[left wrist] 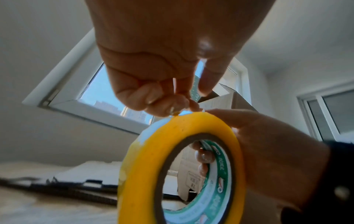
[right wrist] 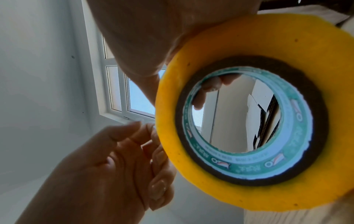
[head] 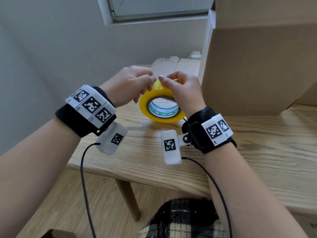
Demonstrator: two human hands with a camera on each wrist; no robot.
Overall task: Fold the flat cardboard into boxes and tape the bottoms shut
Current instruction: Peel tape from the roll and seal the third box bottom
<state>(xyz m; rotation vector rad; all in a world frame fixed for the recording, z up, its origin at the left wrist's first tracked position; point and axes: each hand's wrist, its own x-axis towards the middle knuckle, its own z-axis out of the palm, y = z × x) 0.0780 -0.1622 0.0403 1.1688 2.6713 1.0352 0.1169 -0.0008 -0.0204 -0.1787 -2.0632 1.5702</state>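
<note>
A yellow tape roll (head: 160, 117) with a green-printed core stands on edge over the wooden table (head: 257, 152). My right hand (head: 171, 86) grips it from the right: the thumb lies on the top rim and fingers (right wrist: 208, 84) reach through the core. My left hand (head: 149, 79) pinches with thumb and forefinger at the top of the roll (left wrist: 145, 159), where the tape's loose end seems to sit. A tall brown cardboard box (head: 257, 66) stands upright at the right, just behind the right hand.
Flat pale cardboard (head: 173, 64) lies at the table's far end, below a window (head: 154, 11). Black cables hang from both wrist cameras over the table's near edge. A table leg (head: 128, 200) and a plaid garment (head: 185, 220) are below.
</note>
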